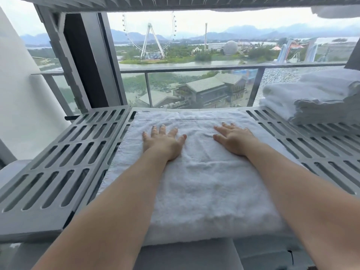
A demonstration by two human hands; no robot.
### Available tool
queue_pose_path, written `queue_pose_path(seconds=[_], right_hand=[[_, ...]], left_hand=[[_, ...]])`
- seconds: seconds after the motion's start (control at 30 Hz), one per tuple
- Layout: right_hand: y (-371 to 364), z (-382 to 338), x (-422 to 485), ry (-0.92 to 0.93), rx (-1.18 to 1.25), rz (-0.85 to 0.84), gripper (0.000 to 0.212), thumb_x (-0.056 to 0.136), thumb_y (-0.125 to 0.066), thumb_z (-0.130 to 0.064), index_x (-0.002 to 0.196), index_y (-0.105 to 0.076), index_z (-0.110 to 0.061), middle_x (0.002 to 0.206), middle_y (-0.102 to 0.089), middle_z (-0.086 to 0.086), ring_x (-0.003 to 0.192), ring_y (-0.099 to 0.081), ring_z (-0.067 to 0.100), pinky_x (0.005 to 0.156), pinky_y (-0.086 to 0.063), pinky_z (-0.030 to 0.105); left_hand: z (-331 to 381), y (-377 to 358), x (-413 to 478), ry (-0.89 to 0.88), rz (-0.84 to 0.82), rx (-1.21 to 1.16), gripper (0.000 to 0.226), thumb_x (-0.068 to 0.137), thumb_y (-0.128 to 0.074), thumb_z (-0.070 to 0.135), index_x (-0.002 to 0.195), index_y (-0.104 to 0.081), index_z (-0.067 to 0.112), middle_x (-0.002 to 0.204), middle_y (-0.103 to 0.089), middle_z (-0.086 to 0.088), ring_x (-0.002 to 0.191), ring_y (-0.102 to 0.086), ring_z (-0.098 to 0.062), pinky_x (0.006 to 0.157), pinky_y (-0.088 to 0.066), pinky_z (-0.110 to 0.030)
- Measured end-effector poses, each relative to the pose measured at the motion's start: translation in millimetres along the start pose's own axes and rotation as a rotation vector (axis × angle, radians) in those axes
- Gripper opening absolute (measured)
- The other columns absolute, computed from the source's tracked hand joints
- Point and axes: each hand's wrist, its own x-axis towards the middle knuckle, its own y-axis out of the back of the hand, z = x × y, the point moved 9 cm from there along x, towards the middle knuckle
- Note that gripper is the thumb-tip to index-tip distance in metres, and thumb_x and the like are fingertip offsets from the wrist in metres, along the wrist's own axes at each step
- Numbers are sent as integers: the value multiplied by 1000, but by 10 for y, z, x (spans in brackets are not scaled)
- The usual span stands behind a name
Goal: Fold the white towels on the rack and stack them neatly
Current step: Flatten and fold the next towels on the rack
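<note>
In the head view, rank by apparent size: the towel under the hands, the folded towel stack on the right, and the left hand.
1. Towel under the hands, largest.
2. Folded towel stack, partly cut off at the frame edge.
3. Left hand, smallest.

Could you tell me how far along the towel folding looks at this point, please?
Done: a stack of folded towels sits at the right end of the slatted rack. In hand: one white towel lies folded in the middle, with the left hand and right hand pressed flat on it, fingers spread. Left: it is not yet on the stack, and more white cloth shows on the shelf above.
</note>
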Motion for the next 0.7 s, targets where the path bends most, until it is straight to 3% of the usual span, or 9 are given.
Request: queue_pose_path(seconds=[0.17, 0.33, 0.5, 0.7], right_hand=[[248, -168, -236, 49, -84, 202, 51, 101, -34, -52, 147, -44, -30, 155, -43, -1, 146, -32, 21, 119, -24, 44], [266, -464, -674, 163, 46, 197, 52, 100, -41, -55, 146, -47, -30, 153, -45, 0, 143, -37, 21, 117, -29, 42], [51, -372, -904, 96, -8, -17, 62, 99, -35, -61, 154, -32, -32, 164, -23, 3, 152, -19, 20, 122, -19, 46], [30, 183, -1224, -131, -52, -60, 69, 96, -22, -69, 158, -16, -36, 168, -8, 2, 154, -6, 25, 122, -7, 54]], left_hand=[[26, 4, -23, -3, 1, -16, 72, 93, 0, 76, 159, -3, 46, 170, 8, -3, 156, 11, -28, 121, 12, -58], [115, 89, -217, -100, 7, -102, 69, 99, -8, 68, 161, -17, 36, 171, 1, -4, 157, 5, -27, 123, 8, -56], [89, 54, -609, -67, -32, -54, 70, 99, -13, 68, 161, -12, 35, 171, 1, -4, 157, 5, -27, 123, 7, -56], [-298, 65, -1159, 146, -89, 68, 82, 92, -12, 80, 161, -2, 36, 170, 5, -3, 156, 5, -31, 121, 0, -64]])
